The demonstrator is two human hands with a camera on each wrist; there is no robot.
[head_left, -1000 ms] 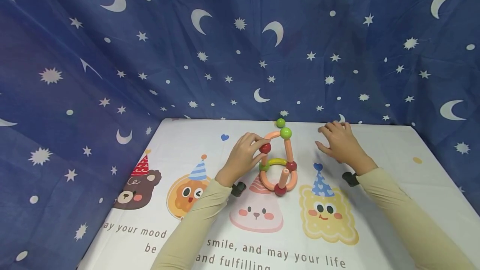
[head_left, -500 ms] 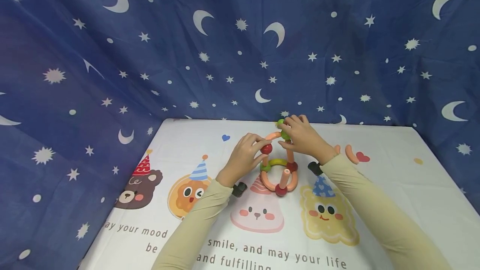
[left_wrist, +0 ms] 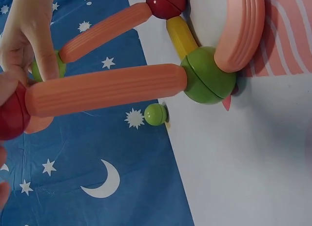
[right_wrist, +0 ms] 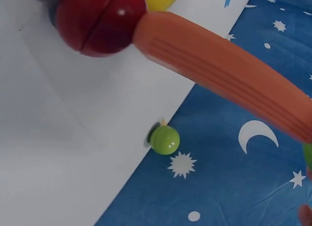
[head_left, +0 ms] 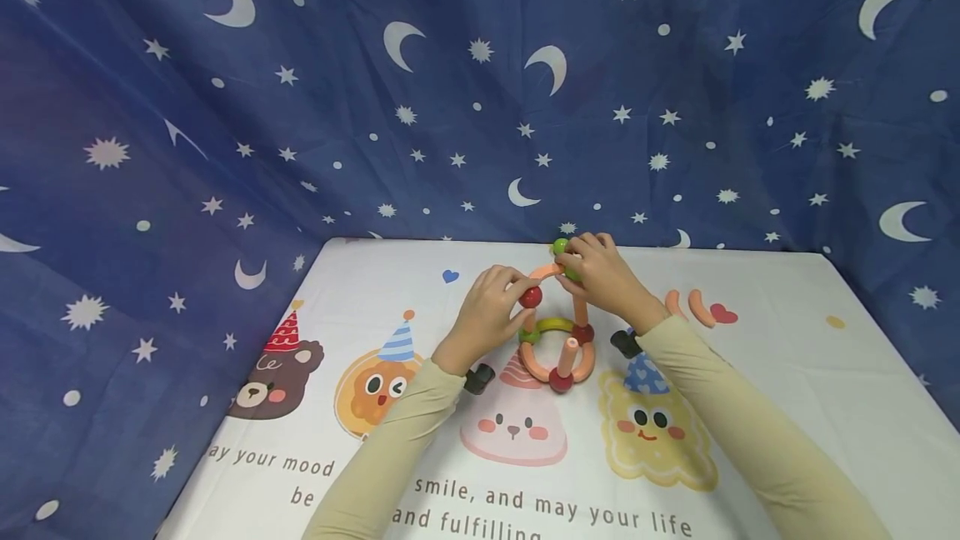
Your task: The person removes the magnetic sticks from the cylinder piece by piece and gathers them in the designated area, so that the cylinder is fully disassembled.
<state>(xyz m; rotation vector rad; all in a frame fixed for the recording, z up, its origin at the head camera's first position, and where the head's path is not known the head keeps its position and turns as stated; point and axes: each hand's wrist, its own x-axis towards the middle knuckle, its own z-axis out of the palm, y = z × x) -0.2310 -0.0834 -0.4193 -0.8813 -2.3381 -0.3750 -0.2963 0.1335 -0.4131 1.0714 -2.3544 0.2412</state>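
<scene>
Now the right hand grips the top green ball, untouched earlier.

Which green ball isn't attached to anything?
The loose green ball at the far edge of the white cloth. The upper green ball by the right hand and lower green ball join orange sticks.

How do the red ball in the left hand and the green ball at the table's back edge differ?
The left hand pinches the red ball; no hand touches the green ball. The red ball is raised, joined to an orange stick; the green ball rests loose on the table. Both are round with a seam.
</scene>
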